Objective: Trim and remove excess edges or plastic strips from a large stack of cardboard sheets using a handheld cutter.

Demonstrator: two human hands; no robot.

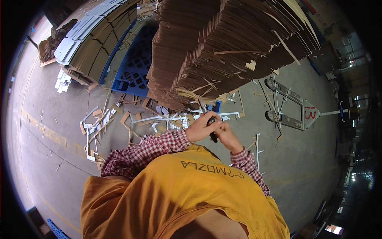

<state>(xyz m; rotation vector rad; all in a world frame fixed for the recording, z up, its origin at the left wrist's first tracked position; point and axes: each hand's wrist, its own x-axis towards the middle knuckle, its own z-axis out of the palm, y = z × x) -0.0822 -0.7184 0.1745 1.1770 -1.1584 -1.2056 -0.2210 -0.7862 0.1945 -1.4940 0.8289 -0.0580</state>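
Observation:
My left hand (199, 128) and my right hand (227, 136) are close together in front of my chest. Between them is a black-handled tool (213, 135), its slim metal end pointing away from me. The left fingers are closed about the handle. My right fingers are curled against it from the other side, and part of their grip is hidden. Just beyond the hands rises a tall stack of brown cardboard sheets (175, 51), with torn strips hanging off its near side. The tool's far end overlaps the stack's lower edge, so I cannot tell if they touch.
Cardboard and white paper offcuts (105, 123) litter the floor around the stack's foot. A blue plastic pallet (131, 73) lies left of it, beside white-topped cardboard stacks (95, 47). On the right stands a grey pallet jack (308, 113) with two forks.

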